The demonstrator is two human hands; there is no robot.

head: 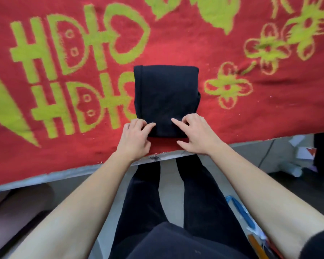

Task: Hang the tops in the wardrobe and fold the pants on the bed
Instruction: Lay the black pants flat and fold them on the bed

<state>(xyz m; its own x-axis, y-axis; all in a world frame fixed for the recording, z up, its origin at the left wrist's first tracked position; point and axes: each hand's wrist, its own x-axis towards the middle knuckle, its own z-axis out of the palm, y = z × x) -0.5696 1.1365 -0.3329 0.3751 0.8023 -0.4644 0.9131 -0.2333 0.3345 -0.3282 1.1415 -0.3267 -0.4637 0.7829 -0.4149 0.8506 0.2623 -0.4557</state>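
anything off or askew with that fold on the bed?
Mostly tidy. The pants lie folded square on the blanket; only a small bulge of cloth pokes out midway along their right edge. Nothing looks spilled or damaged.

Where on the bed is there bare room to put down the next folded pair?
Bare blanket left of the folded pants, over the green lettering, right of them by the flowers, and beyond them. Crowded: the narrow strip between pants and bed edge, where left hand and right hand touch them.
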